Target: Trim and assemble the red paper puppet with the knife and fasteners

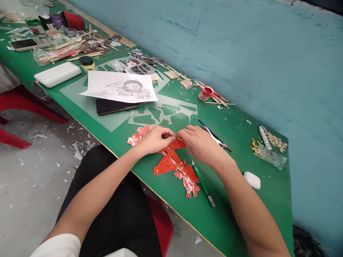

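A red-painted jointed cut-out figure (170,161) lies in front of me, its flat parts dotted with small gold fasteners. My left hand (156,140) rests over its upper part, thumb and forefinger closed at the figure's edge. Close against those fingertips, my right hand (197,143) is pinched shut at the same spot. Whatever sits between its fingertips is too small or hidden to make out. Beside the figure lies a green pencil-like tool (203,183). Beyond my right hand are a pair of light-handled scissors or pliers (213,136) and a dark thin brush (201,123), partly covered.
A printed sheet (105,86) with a tape roll (133,86) overlaps a dark phone (112,107). Nearby are cut plastic sheets (117,120), a white case (57,74) and a red paint jar (205,94). Gold fasteners (256,146) and a white earbud case (252,180) lie right.
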Demonstrator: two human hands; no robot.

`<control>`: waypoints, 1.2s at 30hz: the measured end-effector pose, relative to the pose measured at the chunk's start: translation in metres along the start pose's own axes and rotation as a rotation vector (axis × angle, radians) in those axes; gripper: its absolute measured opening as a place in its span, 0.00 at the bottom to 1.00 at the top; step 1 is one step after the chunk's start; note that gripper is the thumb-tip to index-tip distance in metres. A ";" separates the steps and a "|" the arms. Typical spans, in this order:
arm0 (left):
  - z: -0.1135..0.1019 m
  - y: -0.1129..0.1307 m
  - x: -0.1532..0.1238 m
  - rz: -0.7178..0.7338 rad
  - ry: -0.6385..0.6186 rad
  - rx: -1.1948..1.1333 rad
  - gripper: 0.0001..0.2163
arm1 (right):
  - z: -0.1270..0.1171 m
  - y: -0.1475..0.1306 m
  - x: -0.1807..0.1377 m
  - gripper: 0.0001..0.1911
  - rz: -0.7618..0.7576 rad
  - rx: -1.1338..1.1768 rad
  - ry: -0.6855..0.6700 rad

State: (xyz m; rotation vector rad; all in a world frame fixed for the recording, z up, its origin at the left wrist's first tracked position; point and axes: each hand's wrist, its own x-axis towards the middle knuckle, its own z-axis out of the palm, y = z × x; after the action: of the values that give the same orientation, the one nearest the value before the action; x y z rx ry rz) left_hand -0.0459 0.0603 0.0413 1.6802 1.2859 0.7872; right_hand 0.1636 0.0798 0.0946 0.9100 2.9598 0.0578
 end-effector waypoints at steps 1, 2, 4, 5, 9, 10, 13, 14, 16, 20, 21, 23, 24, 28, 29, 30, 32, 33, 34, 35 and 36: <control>0.000 0.000 0.000 0.002 0.000 0.002 0.07 | 0.000 0.000 0.000 0.15 0.000 0.010 -0.002; 0.000 0.000 0.000 0.004 0.001 0.005 0.07 | -0.001 0.001 -0.001 0.15 -0.002 0.018 -0.004; 0.000 0.001 0.000 0.008 0.004 0.018 0.07 | -0.001 0.001 -0.001 0.14 -0.008 0.034 -0.006; 0.000 0.001 0.000 0.011 0.007 0.027 0.07 | -0.001 0.001 -0.001 0.14 -0.012 0.045 -0.007; 0.000 0.003 -0.001 0.019 0.014 0.062 0.06 | -0.001 0.002 0.001 0.12 -0.012 0.080 -0.002; -0.001 0.003 -0.001 0.020 0.014 0.064 0.06 | -0.001 0.002 0.001 0.12 -0.009 0.082 -0.001; -0.001 0.003 -0.001 0.019 0.005 0.046 0.07 | -0.002 0.003 0.000 0.11 0.004 0.080 0.003; -0.001 0.003 -0.001 0.017 0.001 0.037 0.07 | -0.002 0.003 0.000 0.12 0.008 0.079 0.003; -0.001 0.002 0.000 0.014 -0.002 0.023 0.07 | -0.003 0.003 -0.001 0.12 0.013 0.077 0.002; -0.001 0.001 0.000 0.013 -0.003 0.019 0.08 | -0.003 0.002 -0.001 0.12 0.014 0.073 -0.003; -0.001 0.001 0.000 0.013 -0.002 0.022 0.08 | -0.002 0.001 -0.001 0.13 0.014 0.071 -0.004; -0.001 0.002 0.000 0.012 -0.002 0.031 0.07 | -0.001 0.001 0.000 0.13 0.014 0.066 -0.006; -0.001 0.003 0.000 0.011 -0.002 0.036 0.07 | 0.000 0.001 0.000 0.13 0.015 0.064 -0.008; -0.002 0.005 -0.001 0.006 -0.003 0.039 0.07 | -0.001 0.001 0.000 0.12 0.018 0.062 -0.009; -0.001 0.006 -0.001 0.005 -0.003 0.037 0.07 | -0.001 0.001 0.000 0.12 0.018 0.062 -0.008; -0.001 0.006 -0.001 0.004 -0.001 0.035 0.07 | -0.002 0.001 -0.001 0.12 0.017 0.063 -0.007; -0.001 0.005 -0.001 0.004 0.005 0.035 0.07 | -0.002 0.001 -0.001 0.12 0.012 0.065 -0.008; -0.001 0.005 -0.001 0.004 0.009 0.038 0.07 | -0.002 0.001 -0.001 0.12 0.010 0.066 -0.008; -0.001 0.005 -0.002 0.004 0.011 0.040 0.07 | -0.001 0.001 -0.001 0.11 0.009 0.068 -0.009; -0.001 0.004 -0.002 0.004 0.013 0.042 0.07 | -0.001 0.001 -0.001 0.11 0.010 0.069 -0.008; -0.001 0.004 -0.002 0.003 0.013 0.043 0.07 | 0.000 0.001 0.000 0.11 0.013 0.071 -0.006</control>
State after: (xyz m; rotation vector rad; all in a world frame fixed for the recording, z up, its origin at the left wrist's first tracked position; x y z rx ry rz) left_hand -0.0454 0.0583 0.0454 1.7144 1.3182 0.7786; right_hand 0.1647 0.0807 0.0950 0.9364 2.9677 -0.0497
